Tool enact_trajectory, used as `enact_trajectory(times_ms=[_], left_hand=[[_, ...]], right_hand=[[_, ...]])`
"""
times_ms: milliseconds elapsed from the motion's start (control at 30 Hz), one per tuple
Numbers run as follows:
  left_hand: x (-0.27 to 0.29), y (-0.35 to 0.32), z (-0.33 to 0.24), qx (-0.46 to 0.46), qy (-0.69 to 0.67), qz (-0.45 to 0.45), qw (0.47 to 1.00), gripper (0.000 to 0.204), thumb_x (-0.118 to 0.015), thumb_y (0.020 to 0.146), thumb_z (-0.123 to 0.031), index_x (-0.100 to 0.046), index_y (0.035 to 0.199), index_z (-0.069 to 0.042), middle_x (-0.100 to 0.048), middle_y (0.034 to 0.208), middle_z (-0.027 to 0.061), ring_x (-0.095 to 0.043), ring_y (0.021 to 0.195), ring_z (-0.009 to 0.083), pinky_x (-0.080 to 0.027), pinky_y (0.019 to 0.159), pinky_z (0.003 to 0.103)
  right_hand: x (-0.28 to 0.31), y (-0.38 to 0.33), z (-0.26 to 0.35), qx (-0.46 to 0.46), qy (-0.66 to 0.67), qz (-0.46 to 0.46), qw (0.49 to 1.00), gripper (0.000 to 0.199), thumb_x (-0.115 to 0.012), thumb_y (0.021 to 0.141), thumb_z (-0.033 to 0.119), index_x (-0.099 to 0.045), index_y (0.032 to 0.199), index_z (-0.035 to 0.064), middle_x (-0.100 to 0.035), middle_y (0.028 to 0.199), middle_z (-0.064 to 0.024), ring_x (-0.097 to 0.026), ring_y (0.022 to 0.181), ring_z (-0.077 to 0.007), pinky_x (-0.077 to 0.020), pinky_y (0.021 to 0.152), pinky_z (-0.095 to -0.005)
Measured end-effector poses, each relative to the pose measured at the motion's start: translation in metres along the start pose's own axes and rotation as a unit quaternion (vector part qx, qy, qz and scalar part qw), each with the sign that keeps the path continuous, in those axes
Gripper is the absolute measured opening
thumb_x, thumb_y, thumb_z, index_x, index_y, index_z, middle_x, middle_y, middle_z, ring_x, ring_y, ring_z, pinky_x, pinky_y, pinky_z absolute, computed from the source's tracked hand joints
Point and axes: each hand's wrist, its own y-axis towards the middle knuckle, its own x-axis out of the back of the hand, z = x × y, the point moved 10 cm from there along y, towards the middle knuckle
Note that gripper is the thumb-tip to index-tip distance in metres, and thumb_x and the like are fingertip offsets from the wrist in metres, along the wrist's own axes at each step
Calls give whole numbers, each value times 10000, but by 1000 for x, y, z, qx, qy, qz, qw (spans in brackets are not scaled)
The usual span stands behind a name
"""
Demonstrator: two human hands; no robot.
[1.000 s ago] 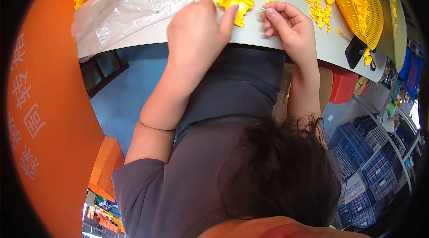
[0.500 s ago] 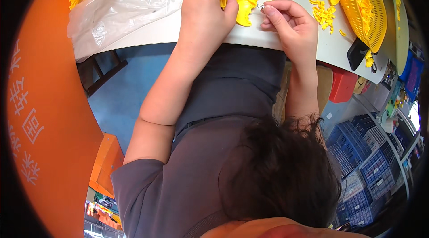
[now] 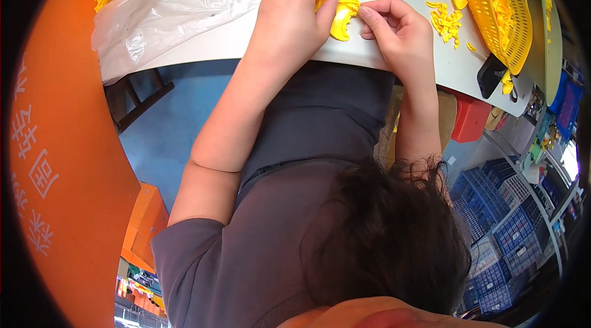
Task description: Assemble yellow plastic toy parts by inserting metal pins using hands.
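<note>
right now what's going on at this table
A person bends over a white table, working a yellow plastic part at its near edge. The left hand grips the part while the right hand pinches at its side with the fingertips. More small yellow pieces lie to the right beside a yellow basket; a clear plastic bag lies to the left.

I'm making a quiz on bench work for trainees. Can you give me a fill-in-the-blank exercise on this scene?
1. The left hand and right hand both hold a small moulded plastic part coloured ____.
2. The slotted yellow plastic basket lies to the person's ____.
3. The crumpled plastic bag is ____, not opaque.

Missing words: yellow; right; clear
</note>
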Motion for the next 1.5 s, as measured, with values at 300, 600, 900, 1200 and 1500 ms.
enact_trajectory(times_ms=[300, 600, 900, 1200, 1500], left_hand=[[-27, -3, 9, 149, -187, 145, 960, 283, -719, 823, -213, -741, 991, 14, -712, 861, 206, -716, 734, 266, -570, 698, 335], [-36, -7, 12, 148, -336, 134, 920, 234, -658, 872, -69, -719, 1068, 44, -726, 937, 83, -672, 854, 109, -535, 783, 239], [-34, -9, 5, 166, -376, 124, 903, 232, -659, 816, -46, -730, 1019, 41, -732, 917, 88, -680, 846, 116, -545, 790, 253], [-42, -7, 1, 156, -404, 175, 884, 298, -593, 859, -57, -705, 1123, 24, -693, 938, 64, -622, 877, 100, -503, 830, 243], [-36, -7, 5, 143, -442, 118, 878, 177, -558, 850, -27, -675, 975, 18, -694, 950, 84, -631, 921, 134, -492, 860, 252]], right_hand=[[-10, -1, -7, 33, 155, 51, 986, 140, -652, 942, -1, -660, 1059, -76, -706, 942, -95, -693, 818, -127, -588, 788, -236], [-1, -5, -11, 29, 238, 27, 970, 164, -660, 927, -22, -640, 1080, -75, -700, 977, -118, -704, 855, -145, -596, 795, -253], [-2, -17, -4, -7, 270, 31, 962, 137, -672, 935, 26, -629, 1043, -47, -687, 849, -82, -675, 734, -108, -572, 672, -219], [9, -11, -6, -32, 269, 53, 961, 91, -665, 943, 48, -637, 999, -18, -678, 787, -63, -663, 705, -103, -561, 655, -219], [17, -11, -12, -35, 227, 58, 972, 137, -646, 962, 77, -645, 1057, -21, -687, 890, -69, -661, 743, -108, -577, 697, -242]])
